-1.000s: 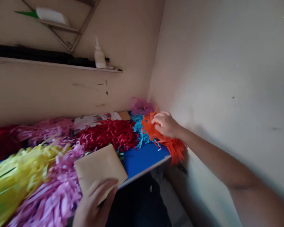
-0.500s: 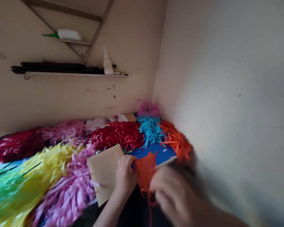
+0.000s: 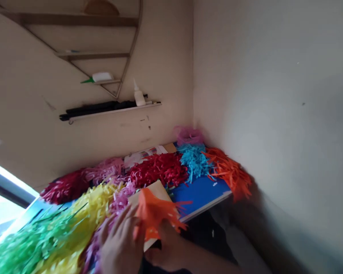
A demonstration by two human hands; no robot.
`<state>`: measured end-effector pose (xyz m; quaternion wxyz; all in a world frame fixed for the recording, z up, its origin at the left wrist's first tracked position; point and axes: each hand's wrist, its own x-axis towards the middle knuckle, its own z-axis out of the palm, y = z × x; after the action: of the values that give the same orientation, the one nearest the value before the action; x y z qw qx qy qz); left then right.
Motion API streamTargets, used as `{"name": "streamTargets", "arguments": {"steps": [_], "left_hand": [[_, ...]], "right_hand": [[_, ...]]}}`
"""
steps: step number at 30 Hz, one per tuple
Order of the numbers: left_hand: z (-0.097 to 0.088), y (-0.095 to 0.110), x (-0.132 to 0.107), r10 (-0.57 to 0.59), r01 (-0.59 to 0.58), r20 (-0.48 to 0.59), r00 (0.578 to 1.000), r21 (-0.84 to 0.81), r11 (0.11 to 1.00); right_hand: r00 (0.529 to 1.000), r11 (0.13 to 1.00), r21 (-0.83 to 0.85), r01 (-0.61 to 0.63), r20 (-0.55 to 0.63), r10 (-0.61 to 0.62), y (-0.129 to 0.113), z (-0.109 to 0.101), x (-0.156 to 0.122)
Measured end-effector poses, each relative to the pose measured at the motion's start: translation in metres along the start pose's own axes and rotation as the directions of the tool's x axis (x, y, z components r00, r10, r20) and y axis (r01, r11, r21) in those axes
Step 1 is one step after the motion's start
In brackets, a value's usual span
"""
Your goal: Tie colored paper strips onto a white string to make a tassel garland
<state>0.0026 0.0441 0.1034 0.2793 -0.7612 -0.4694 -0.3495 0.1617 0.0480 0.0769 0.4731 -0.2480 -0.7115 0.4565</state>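
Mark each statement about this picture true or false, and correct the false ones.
1. The left hand touches the orange paper. True.
2. The glue bottle stands on the blue board. False: it stands on a wall shelf.
3. The blue fringe lies beside the orange fringe pile. True.
4. The right hand is holding the green fringe. False: the right hand is at the orange paper, and the green fringe lies well to the left.
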Motion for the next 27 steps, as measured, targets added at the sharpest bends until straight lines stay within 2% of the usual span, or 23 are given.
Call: {"name": "streamTargets", "arguments": {"steps": [2,3,5,7,9,11,12,13,14,15,17,18,19,20,21,22,23,24,25,26,27], "left_hand": [[-0.028,-0.018,0.002,0.099,-0.100,0.021,0.995,0.077,0.992],[-0.036,-0.022,0.004,0.139,-0.142,0.040,0.990,0.101,0.985],[-0.036,-0.020,0.007,0.195,-0.202,0.072,0.978,0.123,0.972],[-0.012,-0.004,0.008,0.206,-0.214,0.086,0.975,0.106,0.971],[0.029,0.022,0.005,0.173,-0.181,0.134,0.976,0.051,0.982],[0.076,0.051,0.002,0.113,-0.110,0.253,0.961,-0.026,0.994],[0.098,0.066,0.000,0.093,-0.070,0.334,0.938,-0.078,0.994],[0.118,0.078,-0.003,0.087,-0.034,0.403,0.911,-0.137,0.990],[0.134,0.088,-0.005,0.082,0.002,0.451,0.889,-0.184,0.983],[0.147,0.096,-0.007,0.080,0.029,0.481,0.873,-0.214,0.976],[0.163,0.104,-0.013,0.066,0.068,0.508,0.859,-0.241,0.968],[0.167,0.106,-0.017,0.057,0.081,0.516,0.855,-0.242,0.967],[0.169,0.106,-0.020,0.049,0.094,0.525,0.849,-0.242,0.966],[0.170,0.106,-0.023,0.043,0.103,0.536,0.843,-0.240,0.965],[0.171,0.106,-0.027,0.042,0.107,0.546,0.837,-0.237,0.966],[0.171,0.107,-0.030,0.044,0.106,0.558,0.829,-0.233,0.967],[0.172,0.108,-0.033,0.048,0.101,0.570,0.821,-0.227,0.969],[0.173,0.109,-0.037,0.056,0.091,0.578,0.814,-0.222,0.971],[0.175,0.110,-0.040,0.061,0.080,0.580,0.812,-0.214,0.974],[0.176,0.112,-0.044,0.061,0.068,0.573,0.817,-0.202,0.977],[0.177,0.113,-0.048,0.058,0.057,0.554,0.830,-0.188,0.981]], "right_hand": [[0.993,0.954,0.299,-0.005,0.113,-0.030,-0.006,0.015,0.019],[0.990,0.892,0.450,-0.036,0.138,-0.029,-0.005,0.021,0.027],[0.994,0.726,0.684,-0.074,0.109,-0.002,0.003,0.026,0.035],[0.998,0.607,0.794,-0.036,0.000,0.060,0.018,0.015,0.034],[0.979,0.598,0.801,-0.016,-0.110,0.174,0.035,-0.018,0.025],[0.912,0.688,0.723,-0.061,-0.239,0.332,0.051,-0.067,0.010],[0.849,0.762,0.639,-0.104,-0.342,0.403,0.057,-0.096,0.001],[0.764,0.846,0.509,-0.156,-0.481,0.430,0.062,-0.125,-0.009],[0.679,0.908,0.353,-0.226,-0.611,0.407,0.065,-0.153,-0.019],[0.626,0.922,0.283,-0.264,-0.677,0.388,0.066,-0.177,-0.030],[0.551,0.932,0.189,-0.310,-0.762,0.339,0.061,-0.211,-0.049],[0.506,0.938,0.122,-0.323,-0.816,0.280,0.058,-0.218,-0.054],[0.464,0.938,-0.001,-0.347,-0.869,0.171,0.054,-0.220,-0.055],[0.462,0.906,-0.184,-0.382,-0.887,0.015,0.051,-0.215,-0.050],[0.521,0.834,-0.378,-0.402,-0.844,-0.131,0.050,-0.206,-0.040],[0.660,0.751,-0.548,-0.369,-0.723,-0.204,0.052,-0.192,-0.023],[0.842,0.695,-0.668,-0.266,-0.512,-0.169,0.056,-0.175,-0.001],[0.956,0.676,-0.721,-0.155,-0.281,-0.080,0.062,-0.158,0.025],[0.996,0.666,-0.743,-0.064,-0.087,-0.002,0.070,-0.140,0.053],[0.995,0.651,-0.759,-0.015,0.052,0.084,0.080,-0.125,0.081],[0.971,0.626,-0.780,-0.002,0.148,0.188,0.089,-0.111,0.106]]}}
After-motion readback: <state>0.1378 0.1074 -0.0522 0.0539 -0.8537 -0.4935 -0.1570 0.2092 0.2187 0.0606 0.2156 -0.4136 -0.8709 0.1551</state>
